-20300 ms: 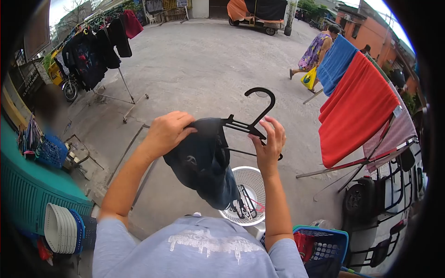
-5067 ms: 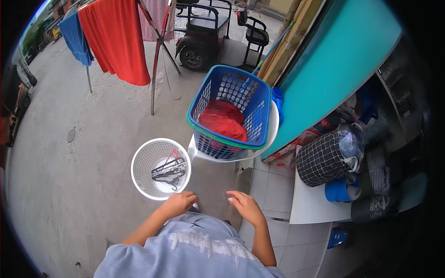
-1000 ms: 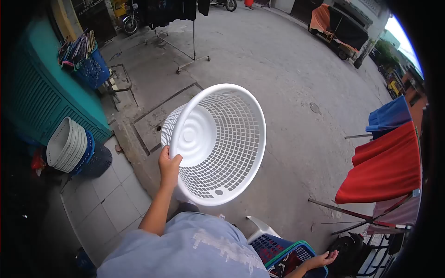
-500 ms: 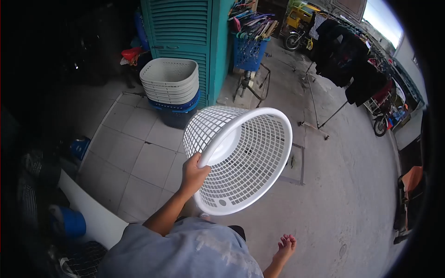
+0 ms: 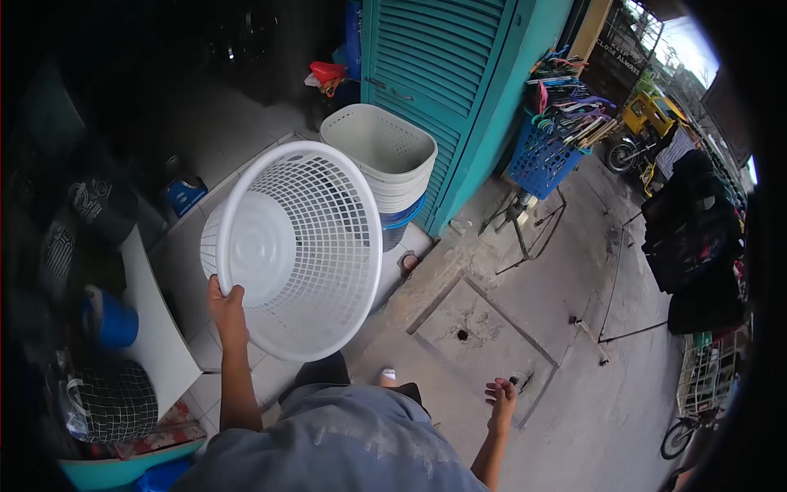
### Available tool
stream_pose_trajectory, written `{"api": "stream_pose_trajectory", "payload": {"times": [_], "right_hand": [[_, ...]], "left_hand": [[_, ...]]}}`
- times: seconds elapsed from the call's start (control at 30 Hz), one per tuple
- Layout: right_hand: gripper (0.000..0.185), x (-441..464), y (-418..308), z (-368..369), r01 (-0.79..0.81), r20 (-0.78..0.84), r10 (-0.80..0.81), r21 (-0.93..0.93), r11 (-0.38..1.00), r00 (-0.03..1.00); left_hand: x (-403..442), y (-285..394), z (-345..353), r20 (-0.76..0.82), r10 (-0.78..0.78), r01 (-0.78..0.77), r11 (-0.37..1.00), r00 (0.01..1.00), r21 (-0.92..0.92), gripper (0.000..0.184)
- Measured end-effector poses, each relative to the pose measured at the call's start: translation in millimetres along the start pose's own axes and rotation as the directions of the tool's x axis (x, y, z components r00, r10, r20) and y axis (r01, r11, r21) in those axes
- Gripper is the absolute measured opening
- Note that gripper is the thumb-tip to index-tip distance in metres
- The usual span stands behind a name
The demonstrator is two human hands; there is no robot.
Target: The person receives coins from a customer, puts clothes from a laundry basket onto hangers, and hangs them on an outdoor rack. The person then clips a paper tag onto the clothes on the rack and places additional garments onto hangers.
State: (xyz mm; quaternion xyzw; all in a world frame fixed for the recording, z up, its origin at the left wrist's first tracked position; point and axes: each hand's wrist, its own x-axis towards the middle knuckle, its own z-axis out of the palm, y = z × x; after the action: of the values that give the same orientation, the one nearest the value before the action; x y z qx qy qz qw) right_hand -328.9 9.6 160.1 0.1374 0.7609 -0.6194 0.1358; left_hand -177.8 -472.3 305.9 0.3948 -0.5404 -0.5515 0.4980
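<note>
My left hand point(image 5: 227, 312) grips the rim of a large white plastic laundry basket point(image 5: 332, 225), its thumb over the edge. The basket is tilted, its mouth facing up toward me, and no contents show inside. Its lattice walls rise from a solid round base. My right hand point(image 5: 501, 400) hangs free above the concrete ground, fingers loosely bent and apart, holding nothing. Just behind the held basket stands a stack of pale grey baskets point(image 5: 402, 193) on top of blue ones, partly covered by it.
A teal louvred door point(image 5: 434, 66) stands behind the stack. A blue basket point(image 5: 541, 164) full of hangers sits on a metal stand. Dark clothes point(image 5: 697, 221) hang on a rack at right. A white board point(image 5: 156, 320) and a blue container point(image 5: 113, 318) are at left.
The white basket has swung left with my left hand, its mouth turned further up. My view has turned left, so the door and hangers appear farther right. My right hand is slightly higher.
</note>
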Motion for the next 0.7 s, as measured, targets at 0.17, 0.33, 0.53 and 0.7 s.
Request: {"api": "stream_pose_trajectory", "payload": {"times": [0.17,0.33,0.53,0.7], "right_hand": [[0.012,96,-75,49,0.112,0.155,-0.101,-0.066,0.991,0.983],[0.011,137,-95,125,0.071,0.238,-0.080,0.044,0.996,0.968],[0.014,144,-81,275,-0.161,0.455,0.137,0.014,0.987,0.880],[0.030,125,-119,430,-0.317,0.619,0.300,-0.086,0.944,0.725]], "left_hand": [[32,15,-20,-0.226,0.155,-0.141,0.987,0.962,0.077,0.017],[82,25,-11,-0.317,0.202,-0.190,0.979,0.927,0.067,0.018],[204,-17,-11,-0.400,0.151,-0.153,0.988,0.904,0.025,0.025],[319,-52,-26,-0.443,-0.105,0.050,0.990,0.891,-0.133,0.028]]}}
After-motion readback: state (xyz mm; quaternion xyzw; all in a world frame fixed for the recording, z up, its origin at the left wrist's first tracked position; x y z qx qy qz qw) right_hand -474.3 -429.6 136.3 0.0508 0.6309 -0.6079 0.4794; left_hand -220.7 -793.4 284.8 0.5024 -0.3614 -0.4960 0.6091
